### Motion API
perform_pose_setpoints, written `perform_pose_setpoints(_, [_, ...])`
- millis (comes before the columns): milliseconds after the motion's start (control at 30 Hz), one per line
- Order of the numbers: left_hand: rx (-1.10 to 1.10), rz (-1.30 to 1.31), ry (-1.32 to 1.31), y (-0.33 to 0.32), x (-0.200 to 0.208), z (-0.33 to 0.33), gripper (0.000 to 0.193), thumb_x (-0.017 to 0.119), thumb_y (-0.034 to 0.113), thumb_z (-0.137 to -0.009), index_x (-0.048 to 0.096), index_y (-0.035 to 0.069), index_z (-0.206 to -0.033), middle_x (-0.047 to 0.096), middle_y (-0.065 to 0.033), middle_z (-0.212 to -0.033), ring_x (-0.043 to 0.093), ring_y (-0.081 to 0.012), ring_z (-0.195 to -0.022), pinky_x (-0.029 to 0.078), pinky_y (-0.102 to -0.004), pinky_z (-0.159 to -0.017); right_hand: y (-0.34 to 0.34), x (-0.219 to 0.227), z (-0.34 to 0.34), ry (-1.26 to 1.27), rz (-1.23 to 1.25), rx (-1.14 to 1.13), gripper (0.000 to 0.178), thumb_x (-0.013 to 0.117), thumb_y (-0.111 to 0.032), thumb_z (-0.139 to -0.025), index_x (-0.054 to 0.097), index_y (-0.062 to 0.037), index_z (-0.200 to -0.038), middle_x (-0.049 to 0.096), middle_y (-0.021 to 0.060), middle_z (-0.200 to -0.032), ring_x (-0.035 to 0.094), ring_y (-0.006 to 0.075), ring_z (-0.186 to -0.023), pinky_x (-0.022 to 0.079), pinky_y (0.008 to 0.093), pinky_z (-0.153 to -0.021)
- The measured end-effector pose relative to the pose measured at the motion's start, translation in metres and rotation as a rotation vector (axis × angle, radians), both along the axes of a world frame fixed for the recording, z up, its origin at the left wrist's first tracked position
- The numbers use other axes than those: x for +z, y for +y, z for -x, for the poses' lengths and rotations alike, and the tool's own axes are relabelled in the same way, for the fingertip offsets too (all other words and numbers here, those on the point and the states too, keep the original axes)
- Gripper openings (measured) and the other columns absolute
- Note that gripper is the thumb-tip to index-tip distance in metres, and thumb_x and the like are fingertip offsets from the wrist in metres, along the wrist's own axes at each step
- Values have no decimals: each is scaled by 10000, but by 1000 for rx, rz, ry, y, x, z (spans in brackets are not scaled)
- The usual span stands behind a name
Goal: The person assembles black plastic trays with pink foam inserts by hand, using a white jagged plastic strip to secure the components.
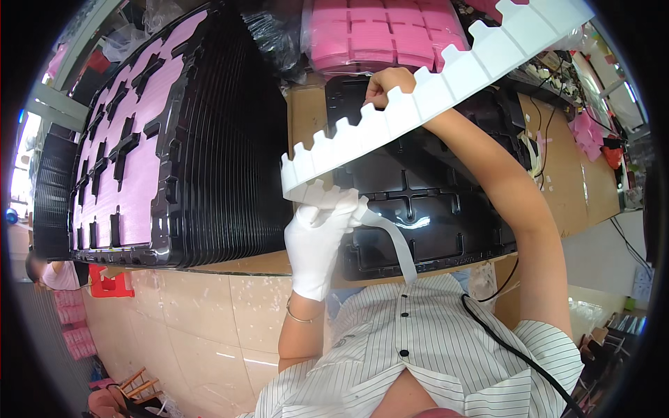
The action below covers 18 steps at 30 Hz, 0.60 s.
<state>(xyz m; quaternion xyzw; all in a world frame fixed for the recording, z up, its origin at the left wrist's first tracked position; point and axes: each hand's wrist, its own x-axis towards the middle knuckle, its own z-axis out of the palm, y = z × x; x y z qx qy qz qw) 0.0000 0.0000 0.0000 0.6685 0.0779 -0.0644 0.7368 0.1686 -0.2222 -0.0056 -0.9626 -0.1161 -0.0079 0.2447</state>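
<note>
The white notched strip [426, 99], a band with teeth along one edge, is held in the air above the bench [578, 191]. It slants from the upper right down to a bend at its lower left end, where it doubles back toward the left hand [313, 244]. That gloved hand is clamped on the gathered end, presumably to keep the long, springy band from unrolling; the white glove probably spares its surface. A narrow pale tail [397, 244] hangs from the grip in front of the striped shirt [390, 334]; whether it is one piece with the strip cannot be told.

The bare right hand [391, 85] lies beyond the strip, its fingers curled, over the far part of a black tray [481, 226]. Whether this grip is closed on anything cannot be told. The band crosses in front of the right wrist, and the forearm may help to support it, though contact is unclear.

The black tray lies flat on the bench directly before the person, seemingly so that both hands reach it easily. To its left rises a tall stack of nested black trays [233, 146], with pink sheets [143, 198] in the tray at its face; nesting likely saves room. Farther out, beyond the tray, pink material [387, 42] sits under clear plastic, apparently wrapped against dust.
</note>
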Motion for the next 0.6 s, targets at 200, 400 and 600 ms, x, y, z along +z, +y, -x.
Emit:
perform_pose_setpoints(200, [-64,57,65,4,-4,-3,242,731,129,-850,680,-30,-1025,697,-77,-900,647,-94,-711,526,-209,-654,0,7,-4,-15,31,27,198,771,-178,-674,686,-19,-756,676,157,-769,663,324,-780,516,409,-734])
perform_pose_setpoints(400, [-25,112,-7,0,-8,-2,166,698,78,-866,678,-37,-983,674,-78,-815,580,-88,-667,434,-209,-575,-1,6,-7,-108,208,89,156,693,-165,-719,690,-13,-751,662,205,-832,642,338,-872,513,423,-784])
perform_pose_setpoints(600, [-28,78,24,2,-6,-2,174,695,76,-866,682,-38,-997,671,-70,-819,580,-88,-663,429,-209,-570,-3,0,-10,-132,206,102,182,701,-186,-736,699,-4,-745,664,206,-823,635,340,-890,510,418,-800])
